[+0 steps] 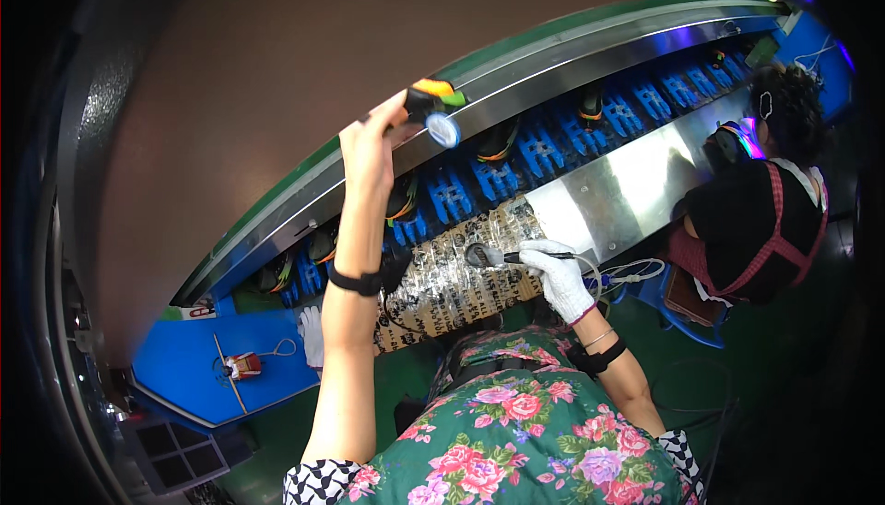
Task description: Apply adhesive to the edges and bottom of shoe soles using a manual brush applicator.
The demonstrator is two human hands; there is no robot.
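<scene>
My left hand (371,141) is bare and raised by the metal rail. Its fingers close on a black, orange and green shoe-like piece (430,92), blurred and partly hidden. Just below that piece shows a pale disc with a blue rim (443,130); whether the two are joined I cannot tell. My right hand (553,274) wears a white glove and grips a brush-like tool (489,256) with a dark rounded head, above a tape-covered cardboard surface (442,288). A pale cable (595,276) runs beside the glove.
Beyond the cardboard runs a line of blue racks (539,150) carrying several dark pieces with orange edges. A bare metal shelf (636,182) continues right, where a co-worker (761,201) sits. On the left, a blue table (184,357) bears a small red-and-white object (243,366); a white glove (312,334) lies nearby.
</scene>
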